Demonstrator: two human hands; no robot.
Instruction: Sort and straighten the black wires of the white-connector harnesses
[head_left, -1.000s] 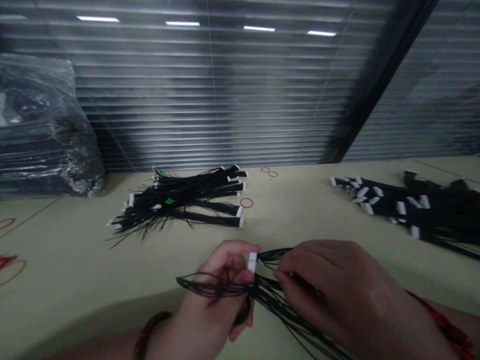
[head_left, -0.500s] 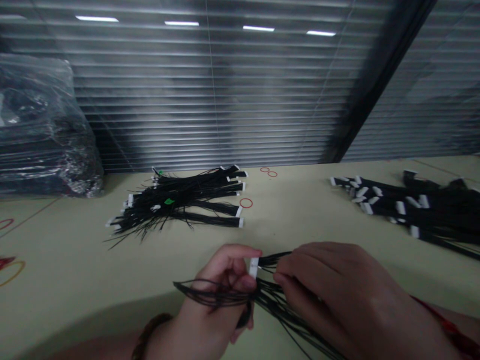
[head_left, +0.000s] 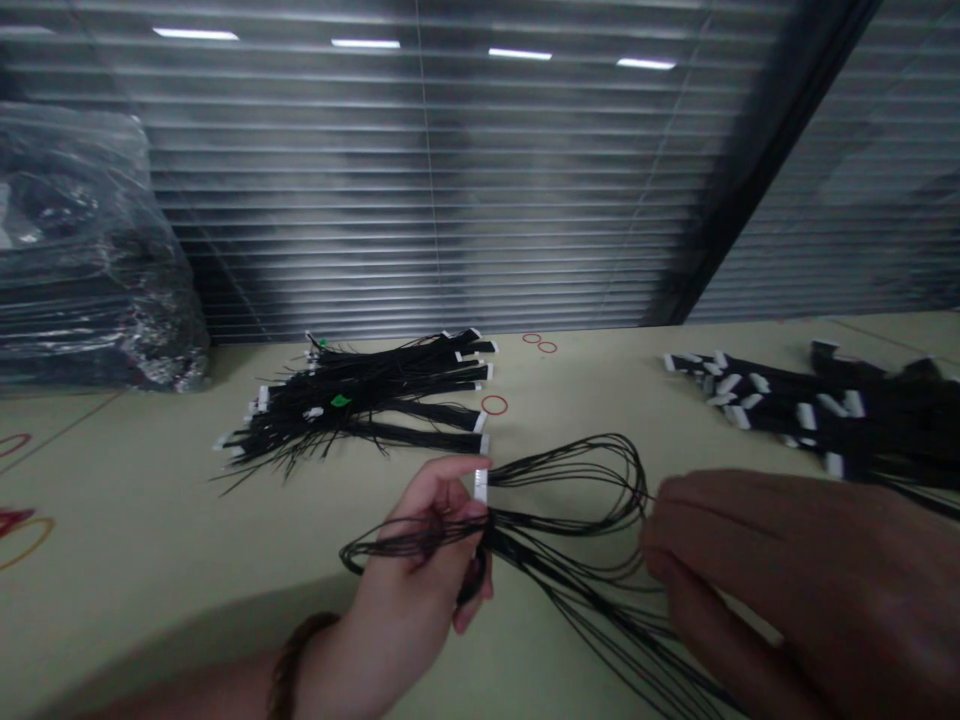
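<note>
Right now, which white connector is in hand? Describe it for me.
On the pale green table, in front of the central black wire bundle, find the left hand. Its fingers pinch a white connector, the only one lifted off the table, with black wires looping toward the right hand.

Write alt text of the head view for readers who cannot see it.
A person's left hand pinches a white connector on a bundle of thin black wires, the right hand beside their loops. More wire bundles lie on the pale table behind.
</note>
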